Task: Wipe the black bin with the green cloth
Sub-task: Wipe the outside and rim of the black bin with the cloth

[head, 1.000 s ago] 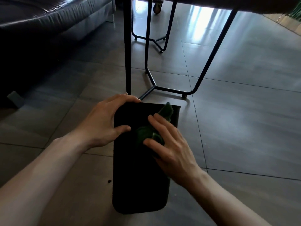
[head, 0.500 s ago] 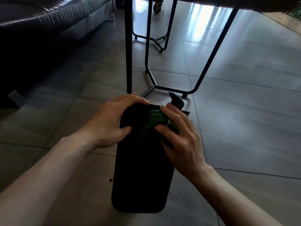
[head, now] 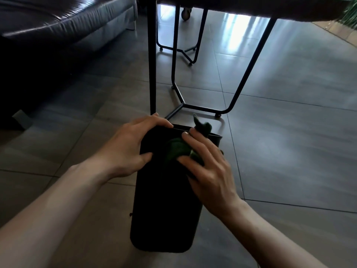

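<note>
the floor (head: 289,142) is large grey tiles with thin joints, glossy where light falls at the top. a dark leather sofa (head: 63,22) fills the upper left. a worktop (head: 241,8) crosses the top edge, seen from below, standing on thin black metal legs (head: 193,108) whose bent frame ends just beyond the bin.

the bin (head: 164,200) lies on its side on the floor in the lower middle, its long black wall facing up and its open rim at the far end, near the legs. the closed end points toward the person.

the left hand (head: 127,147) grips the bin's far left corner: fingers curled over the rim edge, thumb pressed on the upper wall. the right hand (head: 208,171) lies on the upper wall near the rim, on the right side, its fingers fairly straight and spread, pressing the cloth (head: 179,149) flat against the bin, thumb tip at the cloth's near edge.

the cloth is dark green and bunched, mostly under the right fingers, with one pointed tip sticking up past the rim. a small dark speck (head: 130,214) sits on the floor just left of the bin.
</note>
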A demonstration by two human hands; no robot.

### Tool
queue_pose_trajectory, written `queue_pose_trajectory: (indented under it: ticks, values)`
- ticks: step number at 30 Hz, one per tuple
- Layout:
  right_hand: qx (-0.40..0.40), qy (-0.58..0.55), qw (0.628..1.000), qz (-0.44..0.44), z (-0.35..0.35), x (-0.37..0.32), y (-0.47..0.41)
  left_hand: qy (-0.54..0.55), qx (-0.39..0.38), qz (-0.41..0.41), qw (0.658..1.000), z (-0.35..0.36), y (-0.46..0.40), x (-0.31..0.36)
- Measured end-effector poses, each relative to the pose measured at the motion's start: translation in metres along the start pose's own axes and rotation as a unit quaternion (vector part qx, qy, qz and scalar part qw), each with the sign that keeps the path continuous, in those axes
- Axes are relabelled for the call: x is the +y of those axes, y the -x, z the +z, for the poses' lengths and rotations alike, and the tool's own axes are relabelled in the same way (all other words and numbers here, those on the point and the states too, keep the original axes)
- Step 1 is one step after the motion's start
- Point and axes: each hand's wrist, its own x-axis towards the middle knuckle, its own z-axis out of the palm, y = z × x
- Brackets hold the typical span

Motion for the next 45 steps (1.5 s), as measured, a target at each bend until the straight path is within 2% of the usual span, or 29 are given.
queue_pose_trajectory:
  ticks: [3,6,8,12,14,17,20,23,25,27,29,31,33,35,40,45]
  values:
    - [-0.019,-0.012,0.999,-0.048,0.014,-0.018,0.017,-0.005,0.001,-0.003,1.000,0.000,-0.001,-0.002]
    - [-0.110,-0.052,0.977,-0.173,0.030,-0.038,0.065,-0.011,0.004,-0.019,1.000,-0.003,0.000,-0.007]
    - [-0.164,-0.023,0.958,-0.232,0.035,-0.044,0.094,-0.009,0.004,-0.017,1.000,-0.004,0.002,-0.008]
    - [-0.216,0.101,0.942,-0.236,0.028,-0.045,0.103,-0.015,0.003,-0.009,1.000,-0.006,0.002,-0.011]
    - [-0.186,0.100,0.951,-0.226,0.019,-0.045,0.101,-0.015,0.006,-0.006,1.000,-0.007,0.003,-0.014]
    - [-0.149,-0.043,0.979,-0.132,-0.006,-0.044,0.087,-0.010,0.011,-0.009,1.000,-0.010,0.005,-0.022]
    - [-0.056,-0.110,0.990,0.068,-0.049,-0.017,0.050,-0.006,0.011,-0.020,1.000,-0.013,0.008,-0.029]
    - [0.014,-0.060,0.966,0.249,-0.087,0.033,0.005,0.008,0.001,-0.021,1.000,-0.013,0.009,-0.032]
    - [0.006,-0.034,0.931,0.363,-0.101,0.069,-0.019,0.013,-0.003,-0.022,1.000,-0.014,0.010,-0.032]
    - [-0.023,-0.030,0.910,0.413,-0.102,0.098,-0.037,0.012,-0.010,-0.024,1.000,-0.015,0.010,-0.032]
    - [-0.083,0.014,0.917,0.390,-0.092,0.113,-0.051,0.018,-0.018,-0.027,0.999,-0.017,0.011,-0.031]
    - [-0.191,0.050,0.924,0.327,-0.079,0.116,-0.062,0.033,-0.030,-0.029,0.999,-0.019,0.013,-0.031]
    - [-0.315,0.074,0.912,0.253,-0.066,0.112,-0.069,0.050,-0.049,-0.035,0.997,-0.020,0.014,-0.033]
    - [-0.391,0.084,0.895,0.196,-0.053,0.104,-0.069,0.063,-0.064,-0.041,0.995,-0.023,0.016,-0.036]
    - [-0.417,0.077,0.899,0.111,-0.048,0.088,-0.064,0.066,-0.067,-0.056,0.994,-0.031,0.022,-0.047]
    - [-0.411,0.076,0.904,0.089,-0.061,0.069,-0.070,0.018,-0.004,-0.060,0.998,-0.034,0.023,-0.045]
